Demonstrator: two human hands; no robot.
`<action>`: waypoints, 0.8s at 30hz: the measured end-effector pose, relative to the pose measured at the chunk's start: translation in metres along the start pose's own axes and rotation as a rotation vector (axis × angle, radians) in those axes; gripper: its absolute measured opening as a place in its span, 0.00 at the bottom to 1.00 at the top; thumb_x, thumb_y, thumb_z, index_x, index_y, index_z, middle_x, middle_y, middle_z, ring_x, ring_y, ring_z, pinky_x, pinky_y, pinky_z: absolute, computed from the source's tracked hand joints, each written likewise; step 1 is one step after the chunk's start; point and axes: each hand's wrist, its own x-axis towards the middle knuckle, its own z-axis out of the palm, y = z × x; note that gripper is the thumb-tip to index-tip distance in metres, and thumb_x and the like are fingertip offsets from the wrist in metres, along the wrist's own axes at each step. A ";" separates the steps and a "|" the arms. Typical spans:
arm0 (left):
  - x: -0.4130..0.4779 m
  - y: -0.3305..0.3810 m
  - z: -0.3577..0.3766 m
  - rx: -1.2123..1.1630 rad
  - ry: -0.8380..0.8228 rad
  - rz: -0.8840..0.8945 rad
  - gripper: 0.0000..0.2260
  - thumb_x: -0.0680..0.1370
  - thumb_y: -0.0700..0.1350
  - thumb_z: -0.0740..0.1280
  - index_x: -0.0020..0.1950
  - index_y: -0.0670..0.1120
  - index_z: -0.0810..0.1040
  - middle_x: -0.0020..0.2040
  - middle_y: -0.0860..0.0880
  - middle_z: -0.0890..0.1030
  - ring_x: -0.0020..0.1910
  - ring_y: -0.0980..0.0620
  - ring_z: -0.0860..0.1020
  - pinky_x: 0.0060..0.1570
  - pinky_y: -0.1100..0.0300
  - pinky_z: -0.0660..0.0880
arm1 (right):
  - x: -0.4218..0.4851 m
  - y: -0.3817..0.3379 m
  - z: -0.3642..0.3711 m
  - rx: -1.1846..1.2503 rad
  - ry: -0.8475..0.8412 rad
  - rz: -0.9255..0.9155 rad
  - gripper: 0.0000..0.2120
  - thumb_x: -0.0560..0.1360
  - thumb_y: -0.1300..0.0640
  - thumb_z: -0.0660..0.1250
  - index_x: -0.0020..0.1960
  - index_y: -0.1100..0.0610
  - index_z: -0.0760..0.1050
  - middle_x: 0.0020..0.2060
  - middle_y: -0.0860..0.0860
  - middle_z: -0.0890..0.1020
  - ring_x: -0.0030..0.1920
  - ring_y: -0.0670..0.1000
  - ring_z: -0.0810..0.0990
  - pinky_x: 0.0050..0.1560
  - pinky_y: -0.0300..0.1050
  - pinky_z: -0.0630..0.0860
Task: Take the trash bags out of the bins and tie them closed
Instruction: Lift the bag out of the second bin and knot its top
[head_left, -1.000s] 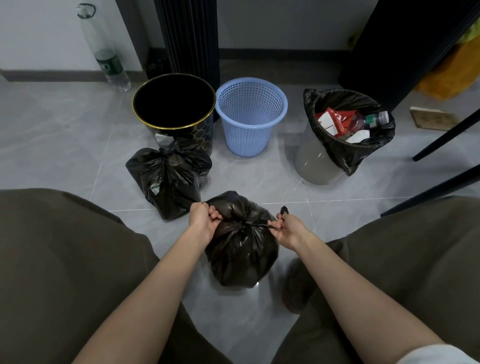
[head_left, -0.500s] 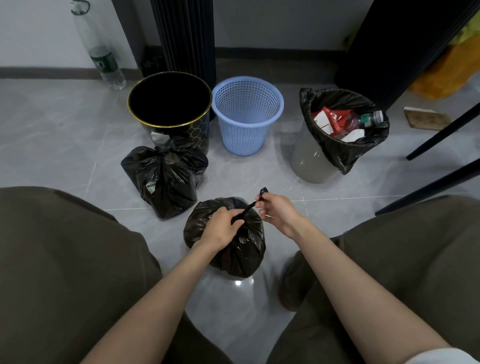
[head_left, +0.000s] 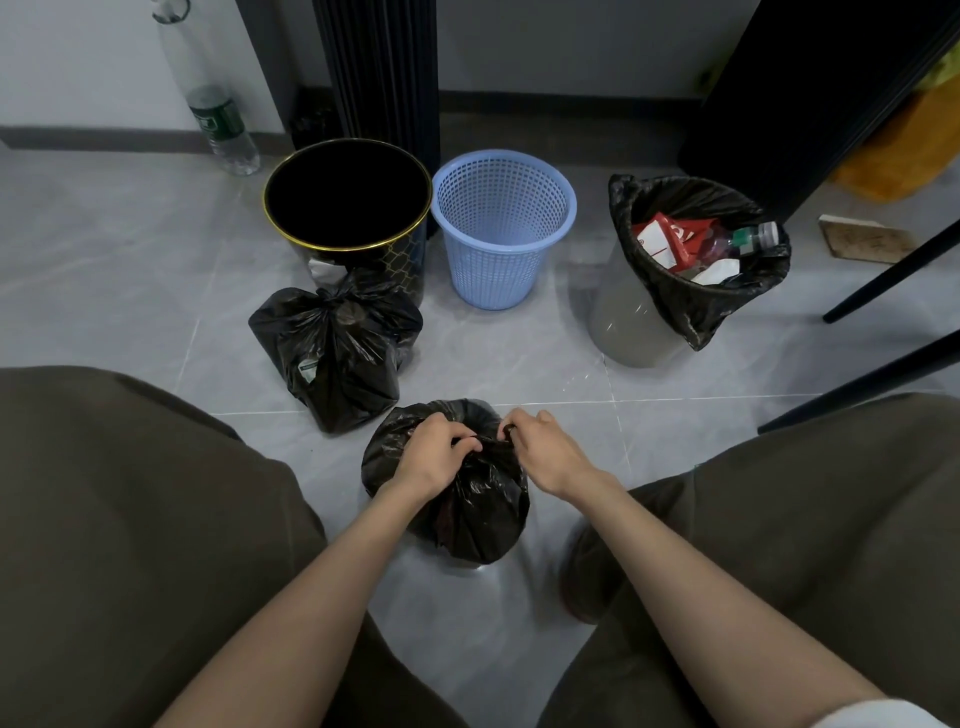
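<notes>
The grey tiled floor (head_left: 130, 270) is carrying a black bag (head_left: 467, 519), sitting right under the left hand (head_left: 436, 460) and the right hand (head_left: 548, 454). Beyond the left hand, a tied bag (head_left: 337, 353) is resting against a gold-rimmed black bin (head_left: 348, 208). Beyond the right hand, a blue basket (head_left: 504, 228) and a lined grey bin (head_left: 623, 327) are standing apart.

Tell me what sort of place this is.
Likely a room in a home or office: glossy grey tiled floor, white wall with dark skirting board, and a small blue plastic mesh waste basket.
</notes>
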 end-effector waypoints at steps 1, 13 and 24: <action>-0.001 -0.001 -0.001 0.009 0.011 0.001 0.09 0.78 0.48 0.65 0.52 0.49 0.83 0.46 0.49 0.73 0.51 0.48 0.74 0.54 0.59 0.67 | -0.001 -0.003 -0.001 0.014 -0.007 -0.011 0.10 0.81 0.55 0.49 0.55 0.53 0.69 0.50 0.56 0.77 0.51 0.56 0.74 0.50 0.49 0.71; -0.003 0.011 -0.003 -0.012 -0.059 0.085 0.10 0.78 0.48 0.64 0.52 0.48 0.83 0.44 0.47 0.73 0.50 0.48 0.74 0.50 0.63 0.64 | -0.005 -0.011 -0.003 1.144 0.003 0.301 0.12 0.76 0.53 0.68 0.53 0.60 0.81 0.20 0.45 0.60 0.22 0.45 0.59 0.29 0.40 0.61; -0.006 0.004 0.001 0.064 -0.040 0.032 0.10 0.79 0.46 0.63 0.53 0.46 0.82 0.49 0.44 0.76 0.53 0.46 0.75 0.54 0.58 0.69 | -0.006 -0.020 -0.004 0.902 -0.166 0.262 0.16 0.79 0.49 0.60 0.35 0.52 0.72 0.26 0.46 0.70 0.28 0.46 0.68 0.31 0.38 0.64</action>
